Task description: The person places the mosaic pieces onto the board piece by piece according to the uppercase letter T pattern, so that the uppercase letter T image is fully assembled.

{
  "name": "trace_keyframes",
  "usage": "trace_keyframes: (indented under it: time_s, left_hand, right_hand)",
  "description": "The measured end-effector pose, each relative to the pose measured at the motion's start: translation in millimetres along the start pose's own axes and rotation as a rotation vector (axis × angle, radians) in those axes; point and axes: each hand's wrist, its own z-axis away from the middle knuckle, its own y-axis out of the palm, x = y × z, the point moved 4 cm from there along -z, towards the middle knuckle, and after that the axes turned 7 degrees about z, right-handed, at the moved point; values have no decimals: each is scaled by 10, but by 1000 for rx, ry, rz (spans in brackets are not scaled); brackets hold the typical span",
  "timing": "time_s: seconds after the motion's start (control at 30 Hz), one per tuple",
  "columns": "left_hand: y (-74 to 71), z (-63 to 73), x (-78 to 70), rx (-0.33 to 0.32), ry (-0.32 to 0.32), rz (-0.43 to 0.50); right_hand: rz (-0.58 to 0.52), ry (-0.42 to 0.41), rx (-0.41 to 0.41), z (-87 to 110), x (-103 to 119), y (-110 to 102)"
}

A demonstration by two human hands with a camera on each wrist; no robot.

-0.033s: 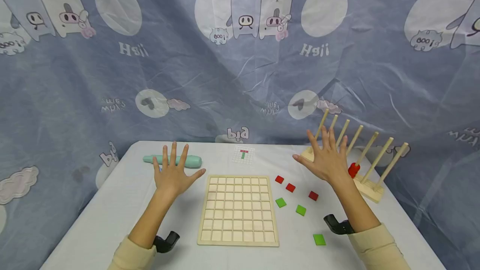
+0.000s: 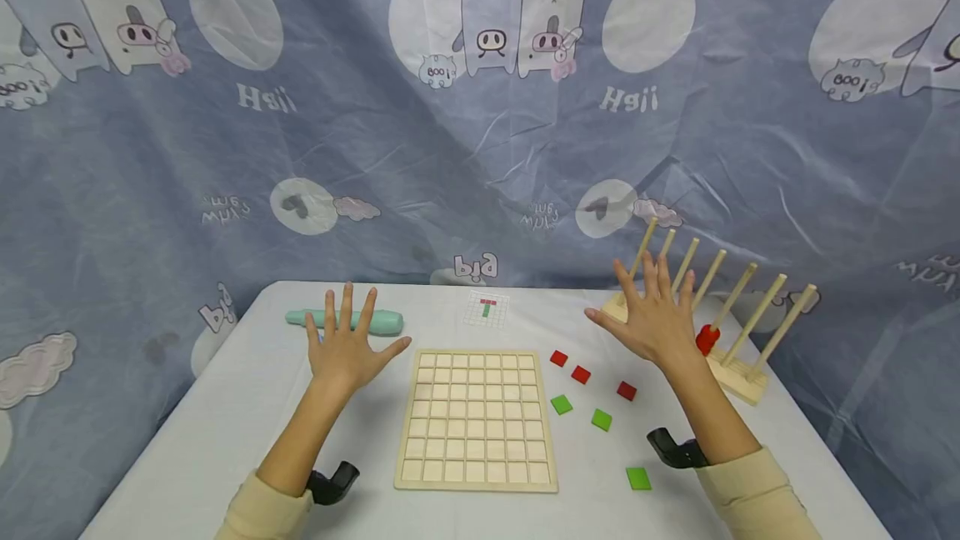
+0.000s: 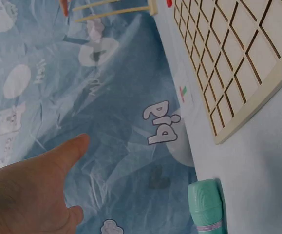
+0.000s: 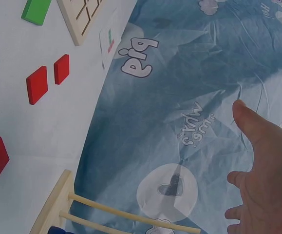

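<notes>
Both hands hang over the table with fingers spread, holding nothing. My left hand [image 2: 345, 357] is left of the wooden grid board [image 2: 476, 422], nearest a mint-green bottle-shaped object [image 2: 386, 322] that it partly covers in the head view. My right hand [image 2: 660, 323] overlaps the wooden peg rack [image 2: 738, 382], whose row of upright dowels carries a red piece [image 2: 707, 340] low on one of them. Between board and right arm lie three red tiles [image 2: 581, 375] and three green tiles [image 2: 602, 420], all flat. The board's square cells hold no tiles.
Behind the board lies a small grid card [image 2: 487, 309] with a red and green T pattern. A printed grey-blue cloth [image 2: 480, 157] hangs behind the white table [image 2: 202, 440]. In the right wrist view a dark blue thing [image 4: 60, 230] shows by the rack's base.
</notes>
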Motion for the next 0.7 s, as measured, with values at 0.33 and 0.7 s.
trace_keyframes:
  time_s: [0.33, 0.7]
  left_hand:
    - [3, -8, -10, 3, 0, -14]
    - [-112, 13, -70, -137, 78, 138]
  right_hand:
    - [10, -16, 9, -5, 30, 8]
    - [-36, -35, -83, 50, 99, -57]
